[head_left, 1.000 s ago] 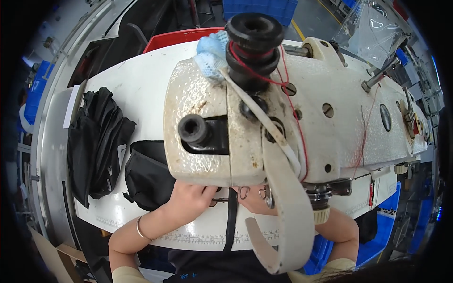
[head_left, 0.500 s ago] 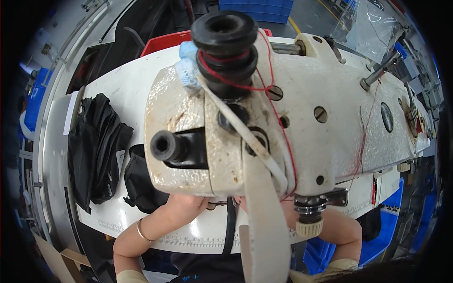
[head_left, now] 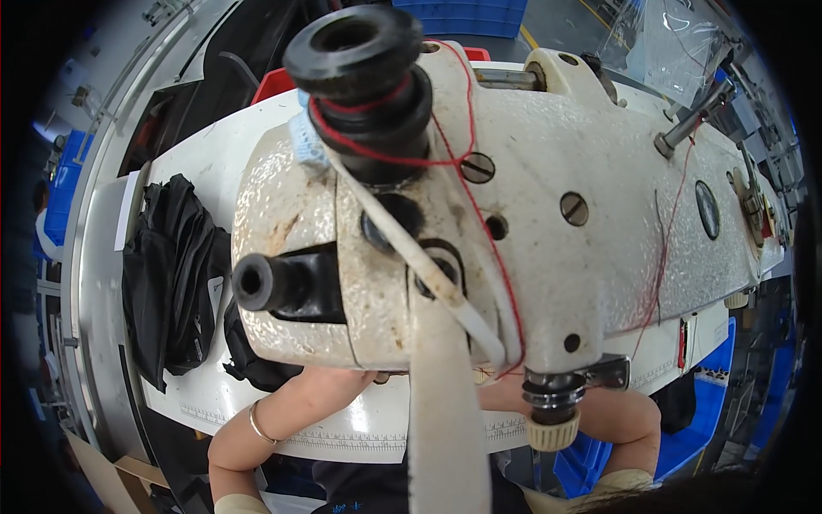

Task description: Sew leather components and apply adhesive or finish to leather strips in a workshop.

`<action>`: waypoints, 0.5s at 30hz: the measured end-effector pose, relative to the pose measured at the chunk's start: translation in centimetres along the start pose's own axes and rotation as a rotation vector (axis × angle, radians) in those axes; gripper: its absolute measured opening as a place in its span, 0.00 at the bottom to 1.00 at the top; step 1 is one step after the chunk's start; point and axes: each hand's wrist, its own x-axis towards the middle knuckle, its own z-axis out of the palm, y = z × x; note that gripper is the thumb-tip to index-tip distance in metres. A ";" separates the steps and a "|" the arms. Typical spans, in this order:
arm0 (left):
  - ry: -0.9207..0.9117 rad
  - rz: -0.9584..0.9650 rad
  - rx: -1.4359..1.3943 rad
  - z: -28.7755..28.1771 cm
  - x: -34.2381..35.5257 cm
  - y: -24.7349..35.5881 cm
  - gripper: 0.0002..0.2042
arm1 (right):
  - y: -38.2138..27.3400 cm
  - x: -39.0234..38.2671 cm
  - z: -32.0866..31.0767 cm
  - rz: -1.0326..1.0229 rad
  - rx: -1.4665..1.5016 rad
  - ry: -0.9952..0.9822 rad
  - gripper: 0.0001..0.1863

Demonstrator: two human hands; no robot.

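A cream-white sewing machine head (head_left: 548,283) fills the middle of the head view and covers most of both hands. Below its left end my left hand (head_left: 347,383) shows only at the back and wrist, its fingers out of sight. My right hand (head_left: 503,395) lies under the machine, behind the pale strip (head_left: 443,411) hanging in front; its fingers are also hidden. Whatever either hand holds cannot be made out. Black fabric (head_left: 257,368) lies on the white table (head_left: 360,424) beside my left forearm. Red thread (head_left: 490,244) runs across the machine from a black knob (head_left: 364,94).
A folded pile of black fabric (head_left: 175,283) rests on the table's left side. A ruler scale (head_left: 342,441) follows the near edge. Blue bins (head_left: 706,411) stand low at the right. Behind the machine are a red bin (head_left: 272,84) and another blue bin (head_left: 462,15).
The machine head sits farther left in the view. A black strap that hung between my hands no longer shows. My forearms stay nearly in place.
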 end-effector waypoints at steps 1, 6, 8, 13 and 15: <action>0.004 0.007 0.010 0.0 0.0 0.0 0.19 | -0.1 0.0 0.0 -0.002 0.008 -0.009 0.16; 0.023 0.040 0.061 0.0 0.1 0.3 0.19 | -0.5 0.2 -0.3 -0.012 0.046 -0.053 0.16; 0.030 0.046 0.087 0.0 -0.1 0.5 0.19 | -0.6 0.3 -0.2 -0.023 0.067 -0.067 0.16; 0.047 0.082 0.122 0.3 0.4 0.7 0.19 | -0.3 0.6 -0.7 -0.022 0.104 -0.122 0.15; 0.055 0.092 0.131 0.1 0.5 1.1 0.19 | -1.0 0.6 -1.4 -0.026 0.114 -0.140 0.15</action>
